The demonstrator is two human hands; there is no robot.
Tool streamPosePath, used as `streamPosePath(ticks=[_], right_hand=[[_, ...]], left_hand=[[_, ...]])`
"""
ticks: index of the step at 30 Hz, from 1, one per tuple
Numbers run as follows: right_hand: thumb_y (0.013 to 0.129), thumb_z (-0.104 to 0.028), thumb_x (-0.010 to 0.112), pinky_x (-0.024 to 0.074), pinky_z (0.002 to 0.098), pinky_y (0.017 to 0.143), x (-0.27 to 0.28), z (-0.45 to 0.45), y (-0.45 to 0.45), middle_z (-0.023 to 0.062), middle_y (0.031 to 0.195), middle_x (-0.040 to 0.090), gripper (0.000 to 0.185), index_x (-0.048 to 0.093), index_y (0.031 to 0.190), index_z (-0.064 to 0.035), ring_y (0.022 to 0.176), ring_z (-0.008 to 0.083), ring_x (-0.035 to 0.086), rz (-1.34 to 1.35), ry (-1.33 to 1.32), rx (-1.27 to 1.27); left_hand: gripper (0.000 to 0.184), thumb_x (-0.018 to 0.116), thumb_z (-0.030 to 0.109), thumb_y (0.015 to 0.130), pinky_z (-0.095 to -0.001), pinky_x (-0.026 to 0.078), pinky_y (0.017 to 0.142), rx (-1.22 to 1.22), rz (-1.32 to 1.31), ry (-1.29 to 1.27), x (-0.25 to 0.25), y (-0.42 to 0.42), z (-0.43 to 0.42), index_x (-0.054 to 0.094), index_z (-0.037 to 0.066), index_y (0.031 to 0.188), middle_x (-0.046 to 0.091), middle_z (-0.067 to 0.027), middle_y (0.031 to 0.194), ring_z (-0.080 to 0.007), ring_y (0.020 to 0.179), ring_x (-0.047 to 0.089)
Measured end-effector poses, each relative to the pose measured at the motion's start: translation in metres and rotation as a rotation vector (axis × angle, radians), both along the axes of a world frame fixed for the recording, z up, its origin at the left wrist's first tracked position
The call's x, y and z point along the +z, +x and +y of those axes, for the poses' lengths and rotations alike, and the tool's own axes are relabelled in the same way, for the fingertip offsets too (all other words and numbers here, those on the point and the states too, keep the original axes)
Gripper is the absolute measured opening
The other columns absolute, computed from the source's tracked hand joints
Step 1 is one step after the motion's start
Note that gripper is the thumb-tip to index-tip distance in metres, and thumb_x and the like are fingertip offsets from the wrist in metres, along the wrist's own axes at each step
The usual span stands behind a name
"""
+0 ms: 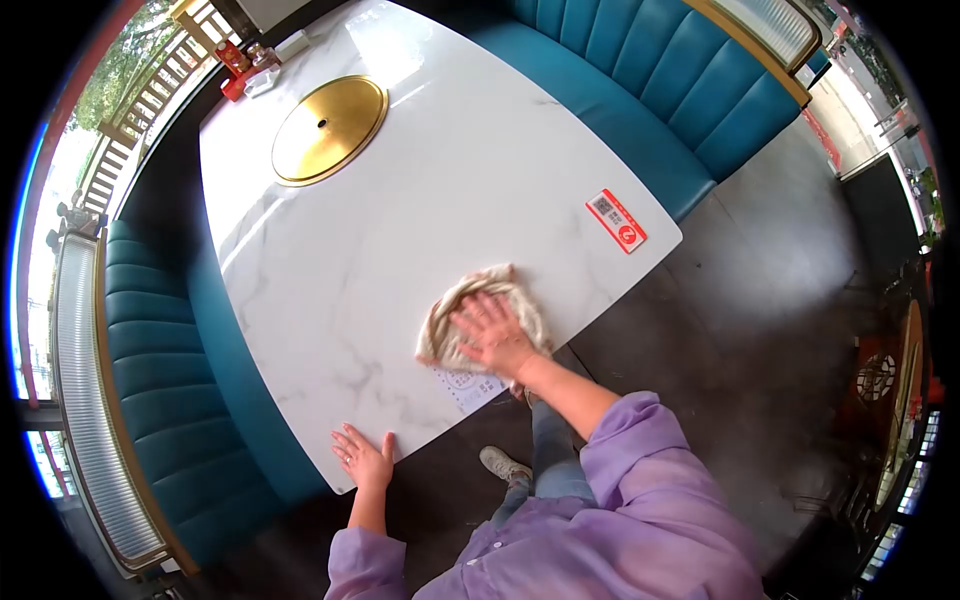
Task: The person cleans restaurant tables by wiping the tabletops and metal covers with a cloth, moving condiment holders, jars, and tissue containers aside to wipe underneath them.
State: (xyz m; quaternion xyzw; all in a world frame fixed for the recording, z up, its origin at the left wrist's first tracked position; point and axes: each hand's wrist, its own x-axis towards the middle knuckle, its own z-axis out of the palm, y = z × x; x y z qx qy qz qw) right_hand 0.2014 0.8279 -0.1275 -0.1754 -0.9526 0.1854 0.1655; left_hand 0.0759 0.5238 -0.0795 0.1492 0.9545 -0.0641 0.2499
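Observation:
My right hand (pixel 492 330) lies flat with spread fingers on a crumpled, cream and brownish cloth (pixel 440 335), pressing it to the white marbled table (pixel 340 290) near its front edge. Partly under the cloth is a printed sheet or sticker (pixel 468 388) with small blue-grey markings. At the table's near left corner my left hand (pixel 362 455) rests on the top, fingers apart, with a ring on one finger and nothing held.
A round gold plate (pixel 330 130) is set into the tabletop. Near the right corner lies a red and white QR card (pixel 617 221). Condiments (pixel 240 68) stand at the far end. Teal benches (pixel 165 370) flank both sides, above a dark floor (pixel 740 330).

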Motion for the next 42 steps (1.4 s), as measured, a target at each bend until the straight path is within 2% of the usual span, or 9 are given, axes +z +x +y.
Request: streamPosePath(ticks=[8,11,15,23,25,29,32,37,42], right_hand=[[0.09,-0.042,0.046,0.0255,0.0486,0.106,0.004,0.272,0.072,0.0099,0.138,0.043,0.048,0.047,0.133,-0.0219,0.126,0.0307,0.039,-0.211,0.386,-0.796],[0.091,-0.041,0.045,0.0274,0.0448,0.105,-0.006,0.271,0.102,0.0125,0.138,0.042,0.046,0.047,0.132,-0.0218,0.126,0.0312,0.039,-0.218,0.33,-1.017],[0.093,-0.036,0.042,0.0267,0.0441,0.106,-0.009,0.218,0.117,0.0192,0.139,0.04,0.047,0.045,0.133,-0.0121,0.128,0.0367,0.035,-0.381,0.32,-1.215],[0.091,-0.027,0.043,0.0234,0.0468,0.109,-0.033,0.007,0.07,0.0258,0.14,0.032,0.048,0.043,0.128,0.0026,0.131,0.0385,0.03,-0.213,0.401,-0.798],[0.09,-0.027,0.044,0.022,0.0486,0.109,-0.032,-0.063,0.043,0.0261,0.141,0.031,0.048,0.043,0.128,0.003,0.132,0.0405,0.028,-0.185,0.377,-0.645],[0.088,-0.032,0.048,0.0181,0.0516,0.11,-0.014,-0.22,-0.018,0.026,0.141,0.03,0.054,0.043,0.13,0.0024,0.132,0.0429,0.026,-0.148,0.297,-0.264],[0.086,-0.038,0.051,0.0172,0.0551,0.109,-0.005,-0.312,-0.062,0.0245,0.14,0.032,0.057,0.045,0.129,-0.0022,0.132,0.0441,0.026,-0.122,0.209,-0.023],[0.084,-0.044,0.053,0.0182,0.0571,0.107,-0.011,-0.344,-0.109,0.0227,0.139,0.033,0.058,0.049,0.128,-0.0056,0.131,0.0445,0.026,-0.115,0.217,0.049],[0.084,-0.048,0.052,0.0161,0.0563,0.108,-0.012,-0.346,-0.143,0.0238,0.14,0.032,0.065,0.046,0.13,-0.0035,0.132,0.0437,0.024,-0.152,0.262,0.092]], left_hand=[[0.099,0.05,0.06,0.084,-0.0545,0.017,0.108,0.013,-0.032,-0.02,0.0,0.0,0.0,0.004,-0.002,0.144,0.0,-0.0307,0.148,-0.0511,0.135,0.008],[0.1,0.051,0.061,0.083,-0.0553,0.016,0.108,0.03,-0.042,-0.005,-0.003,-0.001,-0.002,0.004,-0.002,0.144,-0.001,-0.0304,0.148,-0.0502,0.135,0.005],[0.1,0.053,0.061,0.081,-0.057,0.015,0.107,0.041,-0.025,0.02,-0.005,0.001,-0.001,0.008,-0.002,0.144,0.0,-0.0302,0.148,-0.0495,0.136,0.004],[0.088,0.055,0.055,0.083,-0.0559,0.018,0.107,0.06,0.038,0.17,0.001,0.003,-0.019,0.02,0.003,0.144,0.011,-0.0274,0.148,-0.0472,0.135,0.014],[0.08,0.055,0.051,0.084,-0.053,0.021,0.107,-0.089,0.157,0.514,-0.008,0.007,-0.054,0.026,0.005,0.142,0.018,-0.0244,0.147,-0.0433,0.133,0.022],[0.072,0.058,0.044,0.085,-0.0466,0.024,0.108,-0.063,0.095,0.58,0.016,0.015,-0.16,0.031,0.006,0.14,0.023,-0.0212,0.146,-0.0392,0.134,0.024],[0.063,0.059,0.042,0.085,-0.0452,0.031,0.104,0.147,0.027,0.578,0.007,0.018,-0.245,0.043,0.003,0.132,0.035,-0.0224,0.139,-0.0384,0.128,0.033],[0.054,0.06,0.039,0.084,-0.0453,0.036,0.1,0.242,0.004,0.609,-0.001,0.018,-0.309,0.051,0.002,0.123,0.044,-0.0211,0.132,-0.0368,0.122,0.042],[0.044,0.061,0.033,0.083,-0.0414,0.038,0.099,0.182,-0.124,0.684,-0.011,-0.008,-0.289,0.058,0.005,0.116,0.048,-0.0183,0.128,-0.0349,0.118,0.045]])
